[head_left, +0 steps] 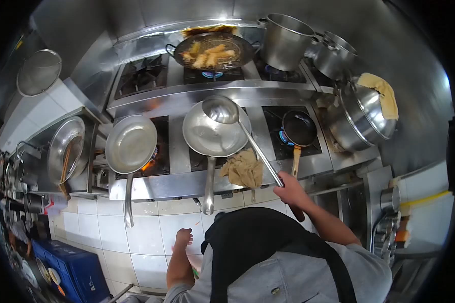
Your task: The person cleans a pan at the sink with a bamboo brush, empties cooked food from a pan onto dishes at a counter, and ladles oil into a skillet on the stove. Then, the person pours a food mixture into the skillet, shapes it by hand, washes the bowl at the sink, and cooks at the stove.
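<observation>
My right hand (289,189) is closed round the handle of a long metal ladle (221,110). The ladle's bowl is over the upper right part of a silver pan (212,132), whose handle points toward me. A crumpled brown cloth (243,168) lies beside that pan, left of my right hand. My left hand (184,237) hangs low over the tiled floor, away from the stove, with its fingers curled; whether it holds anything is too small to tell. Another silver pan (131,144) sits over a flame at the left, and a small black pan (299,128) over a blue flame at the right.
Behind, food fries in a wide black wok (212,52) over a flame. Tall pots (287,43) stand at the back right, a large steamer pot (361,116) with a cloth at the right. A metal bowl (55,156) sits left, a blue cabinet (81,272) lower left.
</observation>
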Motion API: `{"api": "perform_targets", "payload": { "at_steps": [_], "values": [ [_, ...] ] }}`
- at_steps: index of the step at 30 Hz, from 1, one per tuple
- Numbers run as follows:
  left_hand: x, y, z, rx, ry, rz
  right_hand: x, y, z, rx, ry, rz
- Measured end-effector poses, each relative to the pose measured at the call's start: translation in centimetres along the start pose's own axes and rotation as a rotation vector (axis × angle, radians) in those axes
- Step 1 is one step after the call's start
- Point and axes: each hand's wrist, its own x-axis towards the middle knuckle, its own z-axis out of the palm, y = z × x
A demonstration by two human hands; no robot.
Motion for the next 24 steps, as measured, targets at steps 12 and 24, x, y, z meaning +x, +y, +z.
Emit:
{"api": "perform_targets", "payload": {
  "at_steps": [12, 24],
  "values": [
    [-0.9, 2.7, 3.6, -0.016, 0.043, 0.063, -1.5, -1.4, -9.9, 0.750, -0.244, 0.454],
    [-0.9, 0.8, 4.9, 0.399, -0.173, 0.258, -13.4, 12.6, -6.2, -0.176, -0.355, 0.413]
  ]
}}
